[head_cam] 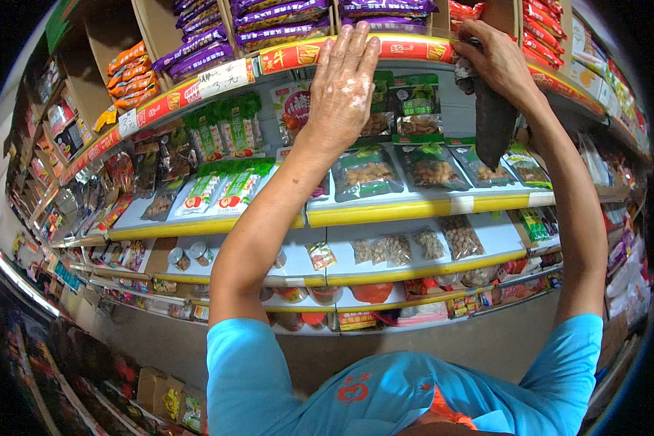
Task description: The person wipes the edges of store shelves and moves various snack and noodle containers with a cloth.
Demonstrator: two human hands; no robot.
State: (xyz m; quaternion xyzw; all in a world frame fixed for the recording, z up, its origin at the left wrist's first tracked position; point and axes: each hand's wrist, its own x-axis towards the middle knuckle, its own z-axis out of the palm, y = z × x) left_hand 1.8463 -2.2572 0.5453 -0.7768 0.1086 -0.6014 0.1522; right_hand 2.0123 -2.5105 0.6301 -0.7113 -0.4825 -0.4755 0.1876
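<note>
My left hand point(344, 87) lies flat, fingers together, over the red-and-yellow edge strip point(286, 58) of the top shelf. To its right, my right hand point(490, 57) grips a dark grey cloth point(493, 122) at the same strip; the cloth's lower end hangs down over the shelf below. Purple snack packets point(280, 24) lie stacked in cartons behind my left hand. Red packets point(542, 32) are stacked to the right of my right hand. Beneath the strip, dark green pouches of dried food point(366, 173) rest on a white shelf with a yellow edge point(381, 217).
Orange packets point(133, 76) sit in a carton at the upper left, beside handwritten price cards point(224, 78). Lower shelves hold clear bags of dried goods point(460, 238), small jars point(200, 252) and lidded tubs point(326, 295). An open carton point(161, 393) stands at the lower left.
</note>
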